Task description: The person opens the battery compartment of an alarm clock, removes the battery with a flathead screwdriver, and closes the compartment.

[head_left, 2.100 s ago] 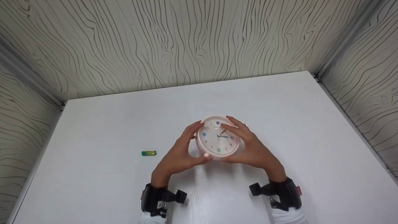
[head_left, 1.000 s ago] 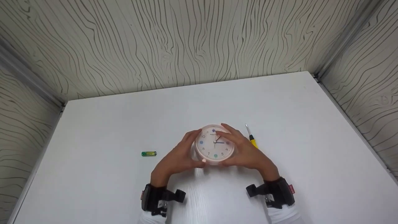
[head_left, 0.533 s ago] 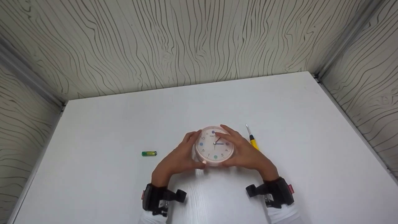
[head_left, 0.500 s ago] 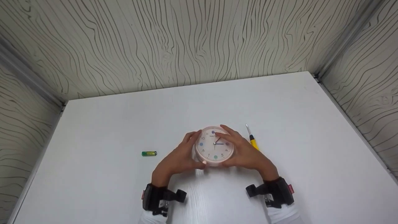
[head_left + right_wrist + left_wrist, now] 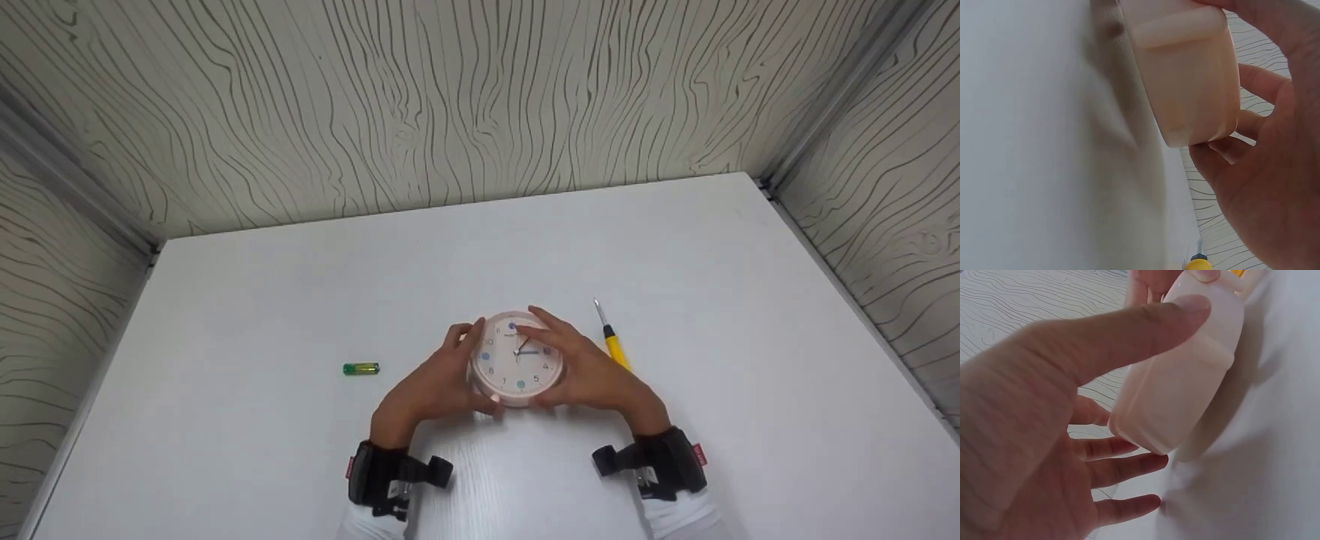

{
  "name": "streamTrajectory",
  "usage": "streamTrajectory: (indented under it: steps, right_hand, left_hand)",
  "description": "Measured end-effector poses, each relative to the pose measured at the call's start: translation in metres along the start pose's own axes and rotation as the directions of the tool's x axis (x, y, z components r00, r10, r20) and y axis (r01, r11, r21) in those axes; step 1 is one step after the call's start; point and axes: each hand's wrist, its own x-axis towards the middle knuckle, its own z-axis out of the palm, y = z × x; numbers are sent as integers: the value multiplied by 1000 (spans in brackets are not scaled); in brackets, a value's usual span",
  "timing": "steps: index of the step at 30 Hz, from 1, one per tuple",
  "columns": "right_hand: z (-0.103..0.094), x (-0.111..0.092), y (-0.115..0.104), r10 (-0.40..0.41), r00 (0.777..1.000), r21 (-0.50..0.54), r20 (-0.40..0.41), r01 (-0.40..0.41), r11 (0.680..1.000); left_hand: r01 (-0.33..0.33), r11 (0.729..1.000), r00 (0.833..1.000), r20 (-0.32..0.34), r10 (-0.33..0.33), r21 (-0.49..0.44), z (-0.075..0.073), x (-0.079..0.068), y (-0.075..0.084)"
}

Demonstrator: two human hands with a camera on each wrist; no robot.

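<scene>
A round, pale pink alarm clock (image 5: 506,369) lies between both hands near the middle of the white table, its numbered face turned up. My left hand (image 5: 442,381) grips its left side, thumb at the near edge and fingers along the far left rim. On the other side my right hand (image 5: 598,376) holds the clock, its thumb at the near rim and one finger over the face. In the left wrist view the clock's side (image 5: 1168,399) stands very close to the tabletop; whether it touches is unclear. The right wrist view shows its underside foot and smooth casing (image 5: 1190,84).
A green and yellow battery (image 5: 361,368) lies on the white table (image 5: 247,420), left of the left hand. To the right of the clock is a screwdriver (image 5: 613,346) with a yellow handle, partly behind the right hand. Wood-patterned walls (image 5: 450,97) border the table.
Both hands have brought the clock a little nearer to the person and slightly left, and lower toward the table. More of the screwdriver shows now. The battery has stayed in place.
</scene>
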Motion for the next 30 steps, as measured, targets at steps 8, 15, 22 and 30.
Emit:
streamTrajectory:
  steps: [8, 15, 22, 30]
  right_hand:
    - [3, 1, 5, 13, 1000, 19, 24, -13, 1000]
    - [7, 3, 9, 4, 1000, 16, 28, -4, 1000]
    - [7, 5, 8, 31, 999, -14, 42, -30, 999]
    - [4, 3, 5, 103, 994, -35, 35, -102, 994]
  left_hand:
    - [14, 1000, 1000, 3, -14, 28, 3, 2, -4]
    - [39, 998, 999, -11, -38, 57, 6, 2, -5]
    - [70, 993, 997, -22, -68, 96, 8, 1, -1]
    - [85, 984, 996, -17, -83, 156, 9, 5, 7]
